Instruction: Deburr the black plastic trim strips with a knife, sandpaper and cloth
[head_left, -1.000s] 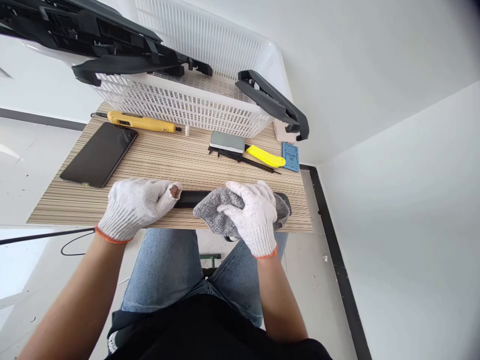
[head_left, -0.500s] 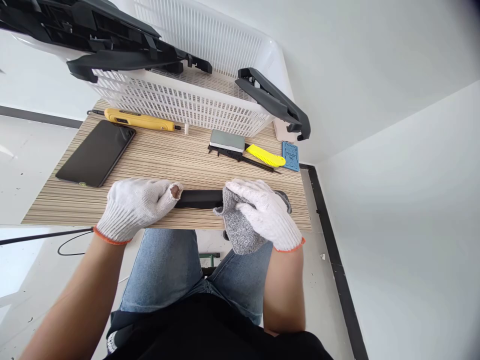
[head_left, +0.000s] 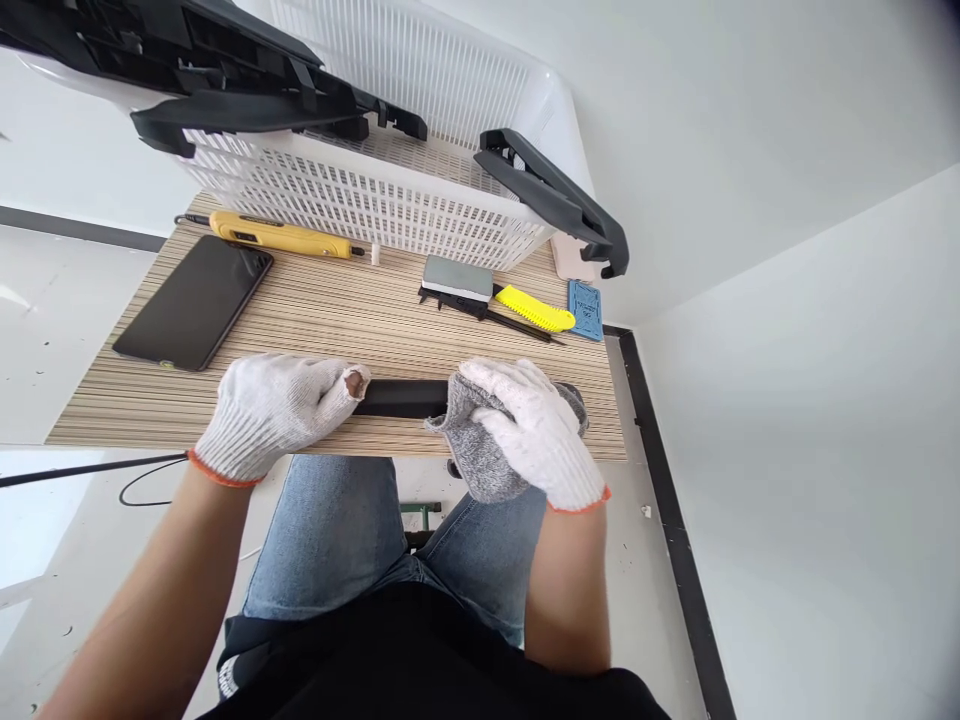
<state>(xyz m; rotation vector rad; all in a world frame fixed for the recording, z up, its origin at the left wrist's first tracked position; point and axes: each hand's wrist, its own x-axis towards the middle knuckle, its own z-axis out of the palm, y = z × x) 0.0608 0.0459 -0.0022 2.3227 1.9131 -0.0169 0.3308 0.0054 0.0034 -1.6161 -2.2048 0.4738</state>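
Black strip is over the tabletop, on your side of the white basket; your left hand grips one end, your right hand clasps the gray cloth around it. Looks like mid-wipe; another stroke would need a firm left hold and even cloth pressure. Yellow tool and gray block sit just your side of the basket.

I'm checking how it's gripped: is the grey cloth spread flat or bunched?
Bunched: the grey cloth creases under the right hand, one part drooping past the table edge.
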